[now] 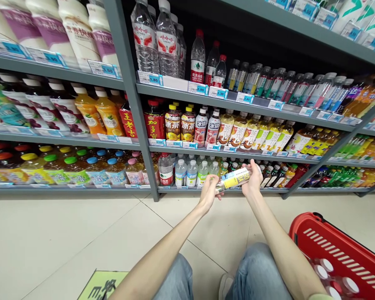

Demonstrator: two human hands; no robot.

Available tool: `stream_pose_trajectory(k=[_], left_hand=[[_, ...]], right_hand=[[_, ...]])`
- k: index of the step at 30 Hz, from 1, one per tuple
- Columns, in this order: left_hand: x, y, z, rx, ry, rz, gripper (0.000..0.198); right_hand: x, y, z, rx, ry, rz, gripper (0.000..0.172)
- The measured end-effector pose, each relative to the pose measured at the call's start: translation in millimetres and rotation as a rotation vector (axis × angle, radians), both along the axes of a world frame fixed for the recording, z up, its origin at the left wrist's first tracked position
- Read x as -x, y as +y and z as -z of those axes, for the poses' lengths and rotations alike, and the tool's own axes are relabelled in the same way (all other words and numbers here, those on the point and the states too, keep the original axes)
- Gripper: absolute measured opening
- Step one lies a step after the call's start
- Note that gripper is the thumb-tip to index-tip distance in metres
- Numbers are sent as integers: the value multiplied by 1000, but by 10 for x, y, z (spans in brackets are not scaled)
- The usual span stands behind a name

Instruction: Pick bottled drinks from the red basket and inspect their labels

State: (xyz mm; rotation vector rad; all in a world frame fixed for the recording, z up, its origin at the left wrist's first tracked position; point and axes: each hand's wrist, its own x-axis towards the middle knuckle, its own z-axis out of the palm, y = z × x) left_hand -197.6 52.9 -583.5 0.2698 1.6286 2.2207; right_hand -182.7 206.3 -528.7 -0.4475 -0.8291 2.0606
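Between my two hands a clear plastic bottle (234,179) with a yellow, white and blue label lies nearly level, tilted up to the right. My left hand (208,192) is closed around its left end. At the other end my right hand (252,178) wraps the bottle, with the thumb up along it. Just behind, on the bottom shelf, stand bottles with pale caps, among them a white-capped bottle with a blue label (181,173). A red-capped water bottle (166,170) stands left of these.
Drink shelves (206,91) with price tags fill the view ahead. A grey upright (133,87) divides them. On the floor at right is a red shopping basket (340,246) holding several white-capped bottles (326,265). A green floor sign (101,285) lies at lower left.
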Motion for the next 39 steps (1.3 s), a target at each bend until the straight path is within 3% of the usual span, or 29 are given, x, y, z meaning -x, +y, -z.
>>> stream_pose_trajectory(k=[11, 18, 30, 39], left_hand=[[28, -40, -26, 17, -149, 39, 38], [132, -77, 39, 48, -299, 132, 39], [127, -72, 65, -59, -98, 118, 51], [124, -71, 48, 6, 91, 39, 49]], right_hand=[[-13, 9, -7, -116, 6, -146, 41], [-12, -55, 6, -168, 18, -150, 47], [-2, -17, 14, -95, 21, -139, 41], [61, 133, 133, 7, -179, -83, 36]])
